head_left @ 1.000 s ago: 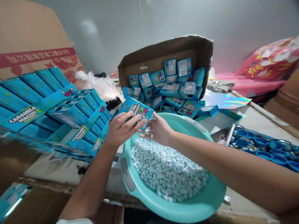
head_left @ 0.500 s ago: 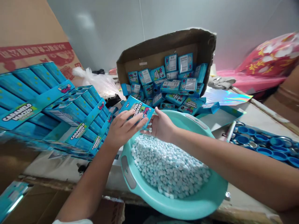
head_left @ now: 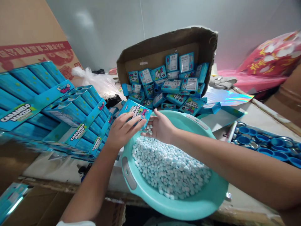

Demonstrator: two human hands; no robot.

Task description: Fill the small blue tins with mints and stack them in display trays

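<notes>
My left hand (head_left: 123, 130) is wrapped over a blue candy box (head_left: 135, 110), tilted with one end low over the tub's far left rim. At that end my right hand (head_left: 161, 128) is cupped, palm turned up, its fingers partly behind the box. Several small pale candies (head_left: 148, 129) rest on its fingers. Below both hands lies a heap of white and light-blue candies (head_left: 171, 169) in a turquoise tub (head_left: 178, 208) with grey handle grips.
Behind the tub, a tipped carton (head_left: 131, 58) holds many blue boxes. Display trays (head_left: 77, 131) packed with similar boxes stand at left. On the right are a tray of blue caps (head_left: 265, 144), a shiny sheet (head_left: 230, 96) and a red patterned bag (head_left: 272, 56).
The candy box has dipped slightly lower and to the left in my left hand. More candies now lie on my right hand's fingers.
</notes>
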